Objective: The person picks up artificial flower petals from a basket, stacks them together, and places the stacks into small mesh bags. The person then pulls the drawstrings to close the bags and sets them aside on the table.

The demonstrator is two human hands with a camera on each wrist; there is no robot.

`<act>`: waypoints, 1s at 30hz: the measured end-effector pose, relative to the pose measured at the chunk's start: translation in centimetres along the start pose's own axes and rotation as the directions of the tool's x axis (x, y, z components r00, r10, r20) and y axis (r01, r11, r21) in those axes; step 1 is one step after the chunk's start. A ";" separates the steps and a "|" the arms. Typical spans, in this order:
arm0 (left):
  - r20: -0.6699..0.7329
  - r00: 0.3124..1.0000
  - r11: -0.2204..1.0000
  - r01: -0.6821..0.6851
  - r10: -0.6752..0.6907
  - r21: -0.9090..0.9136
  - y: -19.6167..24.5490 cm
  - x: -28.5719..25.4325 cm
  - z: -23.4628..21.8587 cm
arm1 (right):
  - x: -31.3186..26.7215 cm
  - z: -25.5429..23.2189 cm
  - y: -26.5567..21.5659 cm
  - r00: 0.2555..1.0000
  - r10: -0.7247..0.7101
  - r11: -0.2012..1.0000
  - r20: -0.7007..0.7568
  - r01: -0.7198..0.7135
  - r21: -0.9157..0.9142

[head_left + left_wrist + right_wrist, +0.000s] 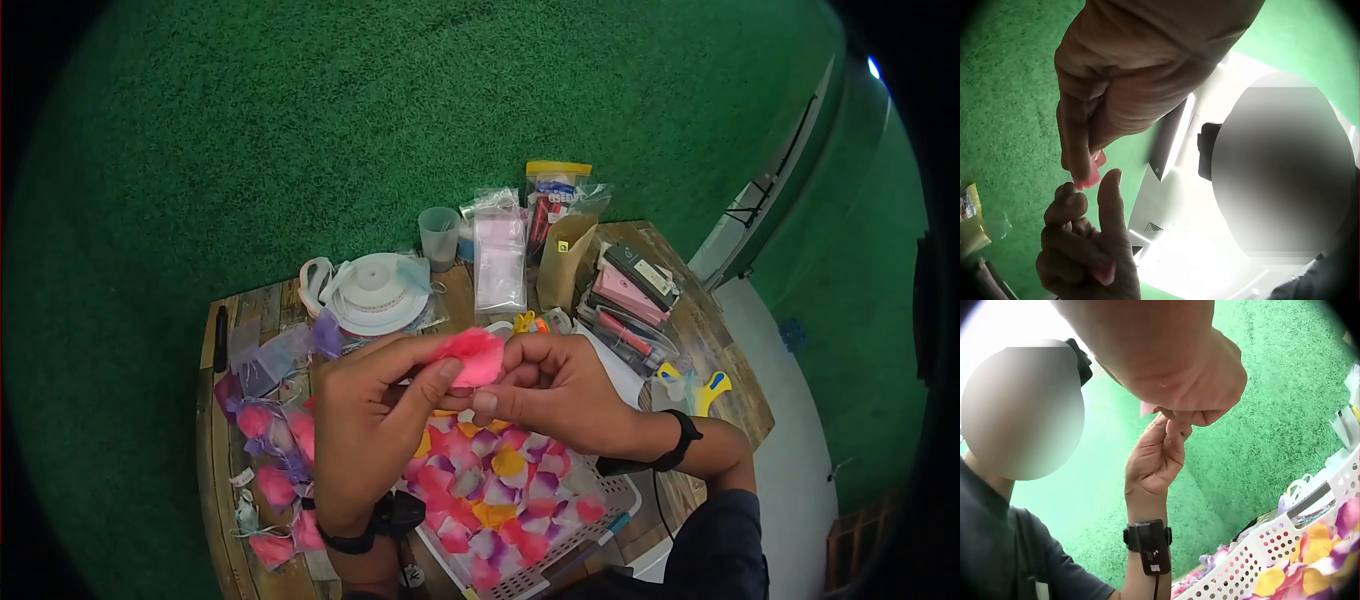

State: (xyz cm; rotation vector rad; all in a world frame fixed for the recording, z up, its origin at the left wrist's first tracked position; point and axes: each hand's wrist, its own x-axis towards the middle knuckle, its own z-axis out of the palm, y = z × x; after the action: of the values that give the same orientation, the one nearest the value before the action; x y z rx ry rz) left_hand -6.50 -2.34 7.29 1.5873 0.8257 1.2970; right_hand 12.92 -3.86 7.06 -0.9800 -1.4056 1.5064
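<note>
Bright pink artificial petals (478, 360) are bunched between the two hands, above a white perforated basket (622, 497). My left hand (372, 425) pinches them from the left, thumb across the front; in the left wrist view their pink edge (1090, 181) shows under its fingertips. The right hand (572, 400) is at their right side, fingers curled and thumb tip at the lower edge. A small pink piece (1104, 273) shows within the curled right fingers in the left wrist view. Loose pink, purple-white and yellow petals (495, 515) fill the basket below.
Small pouches with pink contents (275, 487) lie left on the wooden table (222, 450). A white ribbon reel (372, 295), plastic cup (438, 240), clear bags (499, 260) and a brown pouch (562, 265) stand behind. Yellow-handled scissors (714, 392) lie right.
</note>
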 end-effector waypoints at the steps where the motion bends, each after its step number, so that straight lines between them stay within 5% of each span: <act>1: 0.004 1.000 1.000 -0.008 0.008 0.005 0.0 0.0 0.0 | 0.0 0.1 -0.1 0.999 -0.043 0.999 -0.019 0.043 0.028; 8: 0.036 0.999 0.996 0.026 -0.023 -0.082 0.2 0.0 0.9 | -0.1 -0.3 -0.4 0.997 0.025 0.995 -0.071 -0.018 0.096; 16: 0.076 0.996 0.997 0.057 -0.053 -0.058 0.7 0.0 0.9 | -0.8 -1.0 0.3 0.930 -0.333 0.942 -0.156 0.335 -0.016; 22: 0.155 0.984 0.991 0.101 -0.086 -0.092 0.6 -0.1 0.6 | -1.0 -1.8 -1.4 0.956 -0.290 0.943 -0.037 0.279 -0.181; 30: 0.183 0.979 0.992 0.102 -0.086 -0.077 0.6 0.0 0.7 | -0.8 -1.9 -2.3 0.967 -0.249 0.930 -0.050 0.224 -0.291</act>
State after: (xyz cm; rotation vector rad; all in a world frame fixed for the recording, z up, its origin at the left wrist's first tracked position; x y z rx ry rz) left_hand -5.80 -2.70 7.83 1.5520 0.7139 1.0904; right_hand 15.14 -3.84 9.26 -0.9917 -1.6432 1.0925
